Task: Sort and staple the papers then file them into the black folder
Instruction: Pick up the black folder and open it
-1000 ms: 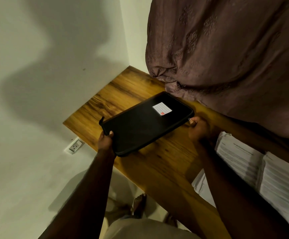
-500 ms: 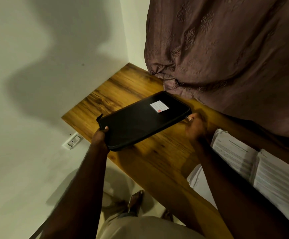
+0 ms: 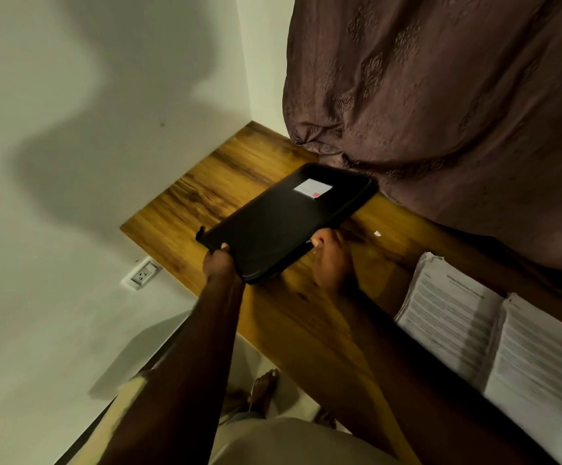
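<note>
A black zippered folder [image 3: 283,223] with a small white label near its far end is tilted above the wooden table [image 3: 212,182]. My left hand [image 3: 220,263] grips its near left corner, thumb on top. My right hand [image 3: 330,260] pinches something small, apparently the zipper pull, at the folder's near right edge. Two piles of printed papers [image 3: 450,313] lie side by side on the table at the right.
A brown patterned curtain [image 3: 440,112] hangs over the table's far right side. A wall socket [image 3: 142,274] sits on the white wall below the table's left end. A tiny white scrap [image 3: 377,233] lies on the table. My bare feet show under the table.
The folder has risen and swung so its far end points further right. My right hand has slid from the folder's far right corner along the edge toward me.
</note>
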The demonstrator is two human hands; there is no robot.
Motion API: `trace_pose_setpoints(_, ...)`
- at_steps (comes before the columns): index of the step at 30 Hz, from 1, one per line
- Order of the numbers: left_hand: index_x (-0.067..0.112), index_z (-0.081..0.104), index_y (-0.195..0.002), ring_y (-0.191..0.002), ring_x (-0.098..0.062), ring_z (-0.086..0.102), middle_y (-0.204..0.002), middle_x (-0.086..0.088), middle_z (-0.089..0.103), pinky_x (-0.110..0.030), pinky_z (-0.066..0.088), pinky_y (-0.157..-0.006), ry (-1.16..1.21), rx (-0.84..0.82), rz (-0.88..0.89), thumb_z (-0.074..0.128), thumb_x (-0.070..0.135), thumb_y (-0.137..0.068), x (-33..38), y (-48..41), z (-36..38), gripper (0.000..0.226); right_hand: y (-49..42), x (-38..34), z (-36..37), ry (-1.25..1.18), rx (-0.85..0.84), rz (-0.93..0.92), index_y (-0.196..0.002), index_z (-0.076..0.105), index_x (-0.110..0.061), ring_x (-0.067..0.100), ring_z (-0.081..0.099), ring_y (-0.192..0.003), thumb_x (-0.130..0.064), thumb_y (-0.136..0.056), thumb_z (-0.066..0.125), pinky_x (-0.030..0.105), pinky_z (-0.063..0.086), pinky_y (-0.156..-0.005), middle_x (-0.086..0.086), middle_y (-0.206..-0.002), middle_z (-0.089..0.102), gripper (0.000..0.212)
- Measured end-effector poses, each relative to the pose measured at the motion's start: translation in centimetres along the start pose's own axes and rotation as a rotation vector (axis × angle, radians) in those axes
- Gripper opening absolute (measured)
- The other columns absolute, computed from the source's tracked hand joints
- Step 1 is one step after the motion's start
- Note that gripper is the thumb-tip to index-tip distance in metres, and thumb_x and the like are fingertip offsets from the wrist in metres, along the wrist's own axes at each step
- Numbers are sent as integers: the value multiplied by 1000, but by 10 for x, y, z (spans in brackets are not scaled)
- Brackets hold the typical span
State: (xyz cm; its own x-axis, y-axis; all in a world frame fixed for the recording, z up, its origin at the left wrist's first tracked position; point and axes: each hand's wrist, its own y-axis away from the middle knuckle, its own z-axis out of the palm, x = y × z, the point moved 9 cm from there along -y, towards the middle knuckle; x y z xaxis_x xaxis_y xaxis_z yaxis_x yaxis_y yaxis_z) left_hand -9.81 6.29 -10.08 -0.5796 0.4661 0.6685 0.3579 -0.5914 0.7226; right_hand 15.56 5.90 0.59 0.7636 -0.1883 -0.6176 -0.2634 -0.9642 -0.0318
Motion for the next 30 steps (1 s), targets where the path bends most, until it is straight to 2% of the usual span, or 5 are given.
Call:
trace_pose_setpoints(10,24,29,-152,-102,-23,55,-125,-5,51,-32,49,-60,10,200,72,49,16,-103,1,40,13,54,35,-14,12,-156,74,68,-113,67,-10,25,60,-103,-13,-100,53,25,40,-77,13,-116,64,20)
trace_pose_setpoints(16,13,40,-144,-113,-31,59,-133,-11,55,-35,47,-73,-37,232,65,51,27,-102,7,40,21,46,58,-20,21,-238,49,11,-107,68,-10,24,61,-97,-18,-103,49,25,39,-77,10,-111,65,21)
trace_pose_setpoints(21,10,51,-140,-115,-34,62,-136,-13,59,-37,52,-73,-23,119,32,49,32,-102,6,37,27,44,78,-34,43,-341,-20,40,-100,67,-12,20,56,-90,-54,-85,24,31,42,-79,7,-105,65,62)
trace_pose_setpoints(26,18,46,-142,-115,-34,56,-138,-10,56,-45,44,-92,40,-134,-251,33,45,-106,-33,48,39,47,86,-37,52,-208,-92,35,-96,68,-12,21,59,-92,-47,-83,29,28,37,-77,8,-105,65,54)
trace_pose_setpoints(30,13,57,-123,-78,-23,60,-98,-10,64,-32,45,-65,-113,-379,-405,40,42,-105,-61,77,36,38,85,-9,65,-280,-64,38,-80,66,-10,25,64,-68,-54,-96,36,24,39,-61,9,-78,66,56)
